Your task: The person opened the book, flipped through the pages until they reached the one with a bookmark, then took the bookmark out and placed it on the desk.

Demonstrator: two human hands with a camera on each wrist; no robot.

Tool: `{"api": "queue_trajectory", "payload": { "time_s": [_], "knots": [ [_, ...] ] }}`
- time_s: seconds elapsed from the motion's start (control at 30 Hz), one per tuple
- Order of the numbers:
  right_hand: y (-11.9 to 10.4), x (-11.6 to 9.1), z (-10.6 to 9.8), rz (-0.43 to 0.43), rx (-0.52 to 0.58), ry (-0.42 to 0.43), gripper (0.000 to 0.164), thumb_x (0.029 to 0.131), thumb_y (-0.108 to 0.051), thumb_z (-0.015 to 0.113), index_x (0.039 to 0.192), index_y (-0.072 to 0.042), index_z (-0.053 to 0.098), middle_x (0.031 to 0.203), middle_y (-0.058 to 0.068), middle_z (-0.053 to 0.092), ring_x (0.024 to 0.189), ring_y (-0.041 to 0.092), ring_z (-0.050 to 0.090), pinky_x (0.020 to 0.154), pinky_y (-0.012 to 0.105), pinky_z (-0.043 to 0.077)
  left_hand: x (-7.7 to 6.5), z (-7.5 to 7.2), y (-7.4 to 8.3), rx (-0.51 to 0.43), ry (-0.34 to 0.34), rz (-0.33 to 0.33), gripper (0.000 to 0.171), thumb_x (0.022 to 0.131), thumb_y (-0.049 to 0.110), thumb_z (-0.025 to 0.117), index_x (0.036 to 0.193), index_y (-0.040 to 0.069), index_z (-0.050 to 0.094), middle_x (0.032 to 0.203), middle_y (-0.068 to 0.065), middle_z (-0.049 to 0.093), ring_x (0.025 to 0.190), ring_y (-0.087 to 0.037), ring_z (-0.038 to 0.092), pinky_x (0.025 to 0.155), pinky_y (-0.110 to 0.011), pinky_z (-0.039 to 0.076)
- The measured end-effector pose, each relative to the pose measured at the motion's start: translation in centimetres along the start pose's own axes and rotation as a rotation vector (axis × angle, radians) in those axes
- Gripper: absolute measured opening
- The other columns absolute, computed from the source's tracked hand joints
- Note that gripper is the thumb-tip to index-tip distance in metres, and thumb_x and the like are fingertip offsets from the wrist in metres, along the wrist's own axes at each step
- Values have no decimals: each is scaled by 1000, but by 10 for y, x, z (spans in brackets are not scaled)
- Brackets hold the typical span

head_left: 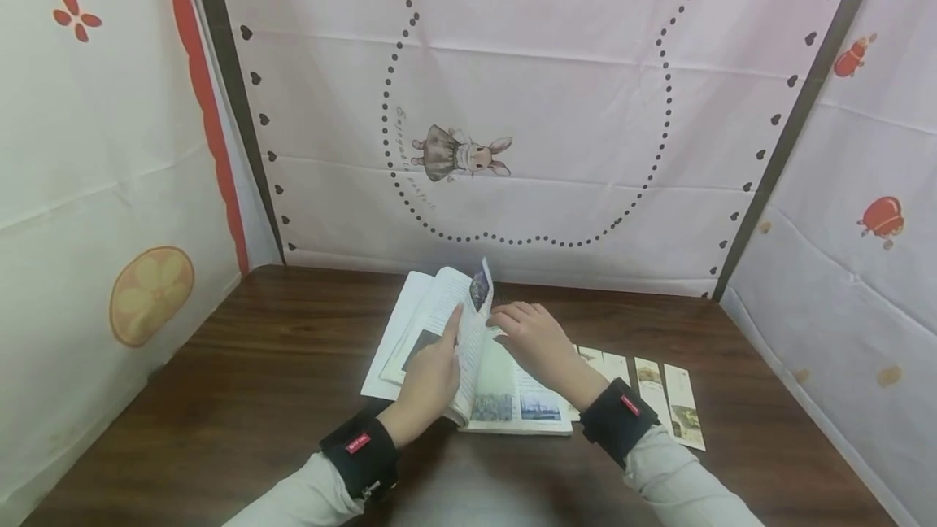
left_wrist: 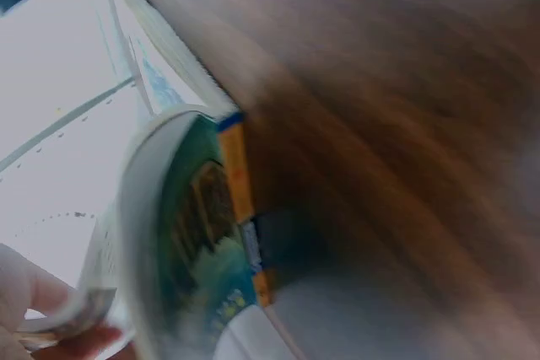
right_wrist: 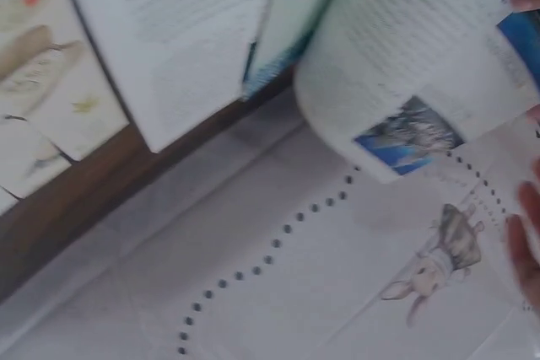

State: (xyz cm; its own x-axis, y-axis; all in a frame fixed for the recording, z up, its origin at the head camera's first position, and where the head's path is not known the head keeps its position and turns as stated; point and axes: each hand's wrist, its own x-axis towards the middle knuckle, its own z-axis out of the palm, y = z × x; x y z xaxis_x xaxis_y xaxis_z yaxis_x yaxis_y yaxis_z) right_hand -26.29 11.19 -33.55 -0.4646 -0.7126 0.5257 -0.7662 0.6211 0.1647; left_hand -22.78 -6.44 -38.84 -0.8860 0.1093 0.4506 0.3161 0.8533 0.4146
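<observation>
Clock read from head-view centre. Brown wood-grain tabletop (head_left: 249, 364): 4 to 8 o'clock. Pinkish-white cloth backdrop (head_left: 556, 104): 12 o'clock, printed with a sideways grey-skirted rabbit (head_left: 461, 154) and a black dotted line (head_left: 385, 107). Orange citrus-slice print (head_left: 151, 296): about 9. Red rounded print (head_left: 882, 218): 3. Red four-petal flower print (head_left: 76, 16): 10.

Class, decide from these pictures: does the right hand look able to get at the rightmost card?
Probably yes: the rightmost card lies on the table with nothing seen resting on it. The right hand, over the open book, would likely only need to draw back.
</observation>
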Motion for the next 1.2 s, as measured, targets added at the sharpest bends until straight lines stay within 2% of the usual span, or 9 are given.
{"api": "queue_trajectory", "payload": {
  "time_s": [0.07,0.17,0.33,0.43,0.53,0.67,0.9,1.07,1.2],
  "knots": [
    [3,-12,4,134,50,-169,28,79,-13,73,107,-10,66,107,5,69,103,21,64,87,36,52,-3,1,-3,22,7,14,81,80,-15,53,150,13,22,113,-21,62,96,-33,65,63,-34,55],
    [8,-32,11,299,139,-410,31,82,-14,71,111,-5,65,109,10,69,104,26,64,89,41,51,-6,4,-9,129,6,49,93,75,-20,55,150,24,21,151,-25,26,136,-49,28,96,-54,45],
    [14,-55,18,403,254,-613,27,79,-12,73,104,-2,66,95,10,69,92,27,64,88,43,50,-9,7,-18,370,13,196,82,78,-11,60,143,33,37,157,-18,13,143,-48,2,101,-76,11],
    [15,-58,21,427,290,-682,27,73,-10,77,97,-5,66,83,6,66,78,23,59,81,43,50,-11,6,-24,462,-96,343,75,79,-6,63,140,33,43,157,-10,21,145,-41,7,106,-72,12],
    [14,-58,27,435,293,-716,31,69,-8,81,96,-6,66,78,3,63,72,19,54,77,40,50,-14,3,-28,467,-295,409,65,83,1,63,139,30,46,155,-6,28,144,-37,18,109,-64,19],
    [12,-57,34,436,283,-713,33,65,-6,82,93,-8,66,77,1,63,72,17,54,77,37,50,-16,-2,-30,356,-488,310,50,91,6,53,139,17,47,150,-11,36,137,-43,32,104,-60,34],
    [21,-46,39,402,313,-719,38,67,-6,80,100,1,62,90,10,58,81,24,55,81,41,50,-3,-8,-29,256,-511,187,37,98,14,45,132,2,52,135,-17,54,118,-37,56,100,-46,44],
    [31,-34,47,678,578,-744,22,88,-7,55,103,8,61,93,18,65,80,25,64,77,37,55,3,-1,-30,215,-535,164,37,100,19,41,128,-1,54,120,-22,63,110,-35,61,96,-44,47],
    [34,-23,56,912,787,-717,35,96,-20,46,104,10,62,79,13,67,63,17,63,65,30,56,6,2,-29,144,-572,77,40,101,22,39,129,-2,53,121,-22,62,115,-35,58,100,-45,45]
  ]
}}
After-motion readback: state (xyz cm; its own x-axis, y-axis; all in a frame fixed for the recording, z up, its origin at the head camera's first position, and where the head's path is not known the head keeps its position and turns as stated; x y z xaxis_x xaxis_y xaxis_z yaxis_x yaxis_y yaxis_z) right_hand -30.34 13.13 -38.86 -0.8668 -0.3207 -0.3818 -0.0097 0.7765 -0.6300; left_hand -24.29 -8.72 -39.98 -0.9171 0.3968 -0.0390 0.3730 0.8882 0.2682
